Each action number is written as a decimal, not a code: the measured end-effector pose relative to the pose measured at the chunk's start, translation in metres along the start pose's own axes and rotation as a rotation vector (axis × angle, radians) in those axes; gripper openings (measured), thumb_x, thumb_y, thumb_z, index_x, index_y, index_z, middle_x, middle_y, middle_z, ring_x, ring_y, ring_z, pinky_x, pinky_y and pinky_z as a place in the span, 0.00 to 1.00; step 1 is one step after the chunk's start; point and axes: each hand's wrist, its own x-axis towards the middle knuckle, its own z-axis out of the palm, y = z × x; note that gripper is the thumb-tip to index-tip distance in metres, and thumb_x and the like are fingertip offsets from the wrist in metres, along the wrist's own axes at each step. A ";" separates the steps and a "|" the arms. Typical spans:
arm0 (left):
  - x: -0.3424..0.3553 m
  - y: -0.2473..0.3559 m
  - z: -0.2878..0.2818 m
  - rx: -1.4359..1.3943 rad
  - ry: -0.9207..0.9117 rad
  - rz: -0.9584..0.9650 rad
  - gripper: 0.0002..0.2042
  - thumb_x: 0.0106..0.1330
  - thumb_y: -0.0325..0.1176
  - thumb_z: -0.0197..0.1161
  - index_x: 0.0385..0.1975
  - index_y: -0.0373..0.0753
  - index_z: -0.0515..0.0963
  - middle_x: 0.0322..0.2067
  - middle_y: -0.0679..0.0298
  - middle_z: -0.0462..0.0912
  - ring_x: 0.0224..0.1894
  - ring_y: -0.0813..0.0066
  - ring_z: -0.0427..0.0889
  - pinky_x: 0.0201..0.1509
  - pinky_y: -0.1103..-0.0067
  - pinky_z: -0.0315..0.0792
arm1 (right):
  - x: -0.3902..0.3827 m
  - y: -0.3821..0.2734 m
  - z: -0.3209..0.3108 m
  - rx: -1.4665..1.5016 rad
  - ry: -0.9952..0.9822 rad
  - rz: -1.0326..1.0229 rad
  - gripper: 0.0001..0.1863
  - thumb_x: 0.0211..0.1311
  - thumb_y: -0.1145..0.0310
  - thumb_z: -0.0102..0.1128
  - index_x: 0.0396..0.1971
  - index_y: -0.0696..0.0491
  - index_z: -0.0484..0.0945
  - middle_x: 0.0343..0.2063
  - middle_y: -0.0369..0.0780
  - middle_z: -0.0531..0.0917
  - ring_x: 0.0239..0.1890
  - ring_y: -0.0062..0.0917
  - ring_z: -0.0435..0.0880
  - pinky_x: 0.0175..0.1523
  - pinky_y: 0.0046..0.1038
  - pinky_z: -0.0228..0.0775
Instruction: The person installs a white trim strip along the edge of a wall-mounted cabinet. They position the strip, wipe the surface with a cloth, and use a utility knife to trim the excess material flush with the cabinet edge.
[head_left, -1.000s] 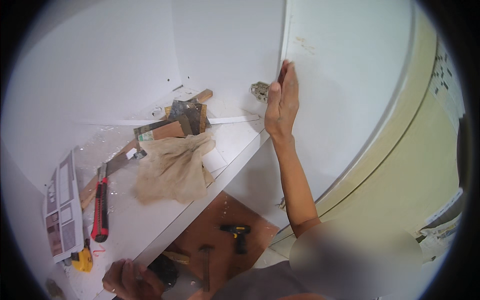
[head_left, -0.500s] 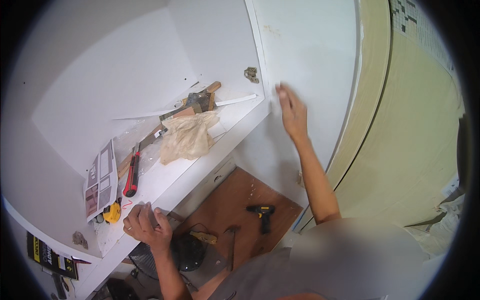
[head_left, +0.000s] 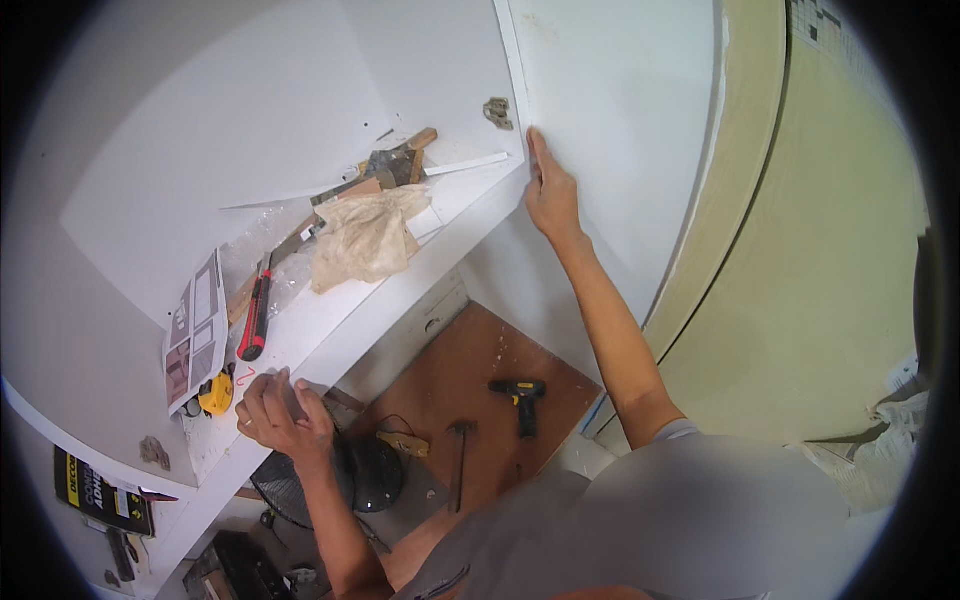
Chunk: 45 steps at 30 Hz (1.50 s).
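My left hand [head_left: 287, 418] rests on the front edge of the white shelf [head_left: 340, 350], fingers loosely bent and a little apart, holding nothing. Close to it lie a yellow tape measure [head_left: 216, 394] and a red-and-black utility knife [head_left: 256, 318]. Out to the right, my right hand [head_left: 554, 198] is open with its fingers stretched out. Its fingertips reach the white cabinet's front side edge [head_left: 516, 85], below a metal hinge plate [head_left: 497, 113]. A crumpled beige cloth [head_left: 368, 238] lies on the shelf between the hands.
Wood scraps [head_left: 395, 165] and a printed sheet [head_left: 200, 325] are on the shelf. Below, a cordless drill [head_left: 522, 402] and a hammer [head_left: 459, 465] lie on a brown board [head_left: 460, 350], near a black fan [head_left: 375, 475]. A pale yellowish panel [head_left: 800, 250] stands at right.
My right hand has moved left, from in front of the white wall to the cabinet's front edge. My left hand stays at the shelf edge. The whole view has shifted slightly.
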 end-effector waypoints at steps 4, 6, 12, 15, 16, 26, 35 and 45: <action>0.004 0.000 0.001 -0.020 0.032 0.055 0.13 0.61 0.35 0.68 0.44 0.41 0.86 0.46 0.58 0.83 0.49 0.55 0.78 0.55 0.62 0.63 | -0.076 0.041 -0.011 -0.161 -0.251 0.218 0.32 0.61 0.82 0.51 0.68 0.58 0.75 0.51 0.58 0.86 0.54 0.53 0.86 0.61 0.46 0.78; 0.003 0.002 0.000 -0.041 0.012 0.034 0.13 0.61 0.35 0.68 0.45 0.42 0.86 0.47 0.59 0.83 0.49 0.56 0.78 0.56 0.62 0.64 | -0.102 0.070 -0.030 -0.225 -0.401 0.231 0.24 0.65 0.78 0.54 0.61 0.60 0.80 0.48 0.57 0.87 0.51 0.52 0.87 0.58 0.45 0.79; 0.001 -0.002 -0.002 -0.018 -0.001 -0.005 0.13 0.61 0.34 0.69 0.45 0.41 0.87 0.48 0.58 0.84 0.52 0.53 0.79 0.57 0.61 0.65 | -0.035 0.013 -0.038 0.009 -0.089 0.120 0.16 0.72 0.67 0.61 0.52 0.62 0.85 0.44 0.54 0.89 0.43 0.48 0.90 0.53 0.40 0.80; 0.000 0.002 0.001 -0.021 -0.013 -0.006 0.13 0.61 0.34 0.69 0.45 0.42 0.87 0.48 0.59 0.84 0.52 0.54 0.79 0.58 0.62 0.64 | 0.001 0.015 -0.023 -0.059 -0.001 0.031 0.15 0.72 0.66 0.63 0.48 0.62 0.86 0.41 0.54 0.89 0.41 0.48 0.90 0.49 0.41 0.81; 0.000 0.001 0.002 -0.011 -0.006 0.000 0.13 0.61 0.34 0.69 0.45 0.42 0.87 0.48 0.59 0.84 0.51 0.55 0.79 0.58 0.62 0.64 | 0.008 0.015 -0.016 -0.091 0.016 -0.008 0.15 0.71 0.66 0.64 0.46 0.62 0.86 0.41 0.53 0.89 0.40 0.49 0.89 0.48 0.42 0.81; -0.001 0.003 0.006 -0.015 0.086 0.033 0.12 0.60 0.33 0.70 0.44 0.43 0.87 0.43 0.61 0.86 0.44 0.60 0.81 0.53 0.66 0.64 | 0.008 0.017 -0.001 -0.343 -0.031 0.086 0.11 0.73 0.67 0.64 0.44 0.58 0.88 0.31 0.48 0.87 0.32 0.40 0.87 0.43 0.38 0.78; 0.004 -0.006 0.009 -0.031 0.129 0.097 0.10 0.63 0.33 0.68 0.44 0.44 0.85 0.42 0.63 0.86 0.41 0.62 0.80 0.51 0.66 0.63 | -0.053 0.039 0.007 -0.072 -0.229 0.115 0.36 0.70 0.76 0.58 0.77 0.58 0.63 0.45 0.48 0.83 0.43 0.41 0.84 0.53 0.40 0.77; -0.006 -0.003 -0.002 -0.049 -0.053 0.011 0.13 0.68 0.33 0.69 0.50 0.41 0.85 0.48 0.59 0.86 0.51 0.58 0.82 0.60 0.63 0.66 | -0.026 0.035 0.000 -0.239 -0.156 -0.113 0.38 0.66 0.85 0.55 0.78 0.59 0.61 0.46 0.44 0.78 0.44 0.30 0.81 0.49 0.30 0.80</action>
